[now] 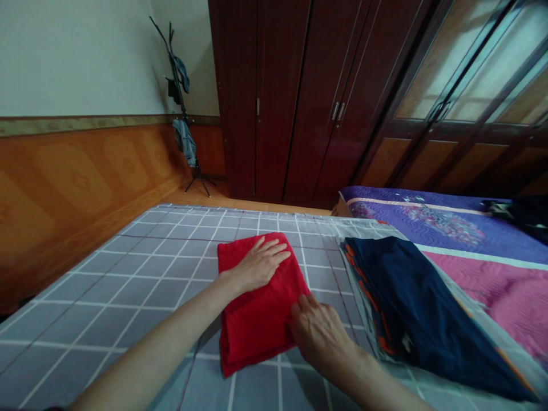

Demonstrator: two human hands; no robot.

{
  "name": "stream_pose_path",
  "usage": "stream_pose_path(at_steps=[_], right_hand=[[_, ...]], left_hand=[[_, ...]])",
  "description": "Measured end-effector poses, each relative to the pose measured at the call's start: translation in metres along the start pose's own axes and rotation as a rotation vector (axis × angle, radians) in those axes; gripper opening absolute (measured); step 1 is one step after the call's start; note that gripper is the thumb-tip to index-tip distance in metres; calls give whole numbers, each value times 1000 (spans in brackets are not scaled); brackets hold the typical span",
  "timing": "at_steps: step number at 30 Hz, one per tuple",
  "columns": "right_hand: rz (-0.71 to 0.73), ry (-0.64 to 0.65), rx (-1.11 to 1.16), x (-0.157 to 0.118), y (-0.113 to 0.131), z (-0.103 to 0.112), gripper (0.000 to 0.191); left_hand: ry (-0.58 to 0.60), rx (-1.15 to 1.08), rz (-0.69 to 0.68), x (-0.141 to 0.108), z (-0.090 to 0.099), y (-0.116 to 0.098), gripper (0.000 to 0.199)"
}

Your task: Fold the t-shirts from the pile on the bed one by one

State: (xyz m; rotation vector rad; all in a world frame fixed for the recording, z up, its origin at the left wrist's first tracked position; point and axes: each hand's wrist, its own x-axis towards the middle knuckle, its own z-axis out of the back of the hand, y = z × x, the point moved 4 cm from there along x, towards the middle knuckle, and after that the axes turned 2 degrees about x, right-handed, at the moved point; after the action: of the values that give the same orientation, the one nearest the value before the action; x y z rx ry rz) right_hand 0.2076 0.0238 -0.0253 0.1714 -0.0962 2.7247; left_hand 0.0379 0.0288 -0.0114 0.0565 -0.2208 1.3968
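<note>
A folded red cloth, perhaps a garment point(257, 325), lies on the grey checked bedspread point(171, 274) in front of me. Flat across its upper part rests my left hand point(263, 262), fingers stretched out. At the cloth's right edge is my right hand point(319, 325), its fingers curled in and closed on that edge; the fingertips are partly hidden. To the right lies a folded dark navy garment point(411, 297) with orange trim along its left side, apart from both hands.
Beyond the navy garment is a purple and pink bedcover point(428, 222) with a dark item point(522, 214) on it. A dark red wardrobe point(291, 103) stands past the bed's far edge. A coat rack point(182, 108) with hanging items stands in the corner.
</note>
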Motion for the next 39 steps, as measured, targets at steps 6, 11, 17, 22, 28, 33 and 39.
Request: stream_pose_path(at_steps=[6, 11, 17, 22, 28, 33, 39], right_hand=[[14, -202, 94, -22, -4, -18, 16], [18, -281, 204, -24, -6, -17, 14], [23, -307, 258, -23, -11, -17, 13], [48, -309, 252, -23, -10, -15, 13], [38, -307, 240, -26, -10, -10, 15], [55, -327, 281, -28, -11, -11, 12], [51, -324, 294, -23, -12, -19, 10]], left_hand=[[267, 81, -158, 74, -4, -8, 46], [373, 171, -53, 108, 1, 14, 25], [448, 176, 47, 120, 2, 36, 11], [415, 140, 171, 117, -4, 59, 23], [193, 132, 243, 105, 4, 53, 22], [-10, 81, 111, 69, 6, -15, 22], [10, -80, -182, 37, -23, -51, 24]])
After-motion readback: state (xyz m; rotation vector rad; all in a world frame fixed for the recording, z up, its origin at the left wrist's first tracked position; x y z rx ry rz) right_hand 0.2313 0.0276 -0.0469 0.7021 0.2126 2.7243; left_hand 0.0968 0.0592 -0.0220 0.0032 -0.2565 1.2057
